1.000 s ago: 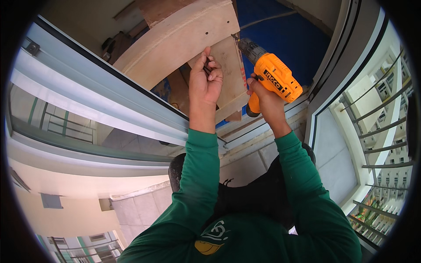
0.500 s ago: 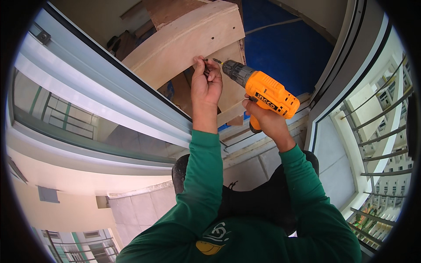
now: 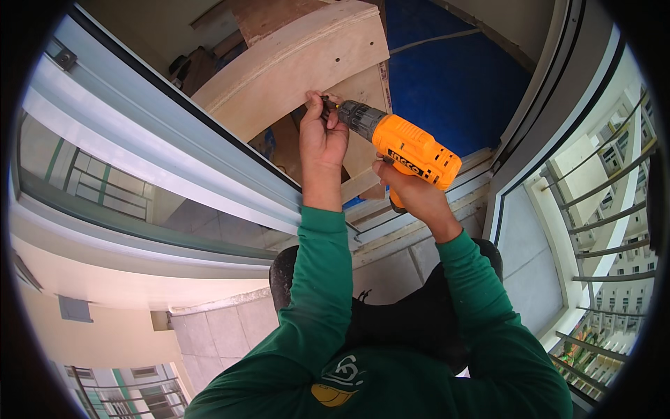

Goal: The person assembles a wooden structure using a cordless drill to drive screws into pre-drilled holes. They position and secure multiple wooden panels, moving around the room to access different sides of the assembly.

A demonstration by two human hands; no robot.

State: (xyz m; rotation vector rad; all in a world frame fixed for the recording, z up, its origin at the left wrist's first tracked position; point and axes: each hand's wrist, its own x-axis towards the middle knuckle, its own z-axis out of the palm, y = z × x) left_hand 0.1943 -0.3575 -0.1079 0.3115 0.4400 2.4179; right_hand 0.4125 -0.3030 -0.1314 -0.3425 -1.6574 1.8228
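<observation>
My right hand (image 3: 419, 199) is wrapped round the grip of an orange and black cordless drill (image 3: 417, 148), whose chuck points left and slightly up. Between the thumb and fingers of my left hand (image 3: 324, 145) is a small dark screw (image 3: 326, 102), partly hidden by the fingers. The tip of the drill comes right up to these fingertips. Just beyond the left hand stands a thick plywood board (image 3: 286, 80) with a curved edge and two dark holes in its face. Another light wooden panel (image 3: 366, 87) lies behind the drill.
A white sliding-door frame (image 3: 188, 150) runs along the left, and a dark-edged door frame (image 3: 537, 133) rises at the right. Blue sheeting (image 3: 447, 77) covers the floor beyond. The door track (image 3: 464, 174) crosses below the drill. Metal railings (image 3: 607, 216) stand far right.
The drill has moved left, bringing its tip from a small gap away up to the screw at my left fingertips. My left hand has shifted slightly left, still pinching.
</observation>
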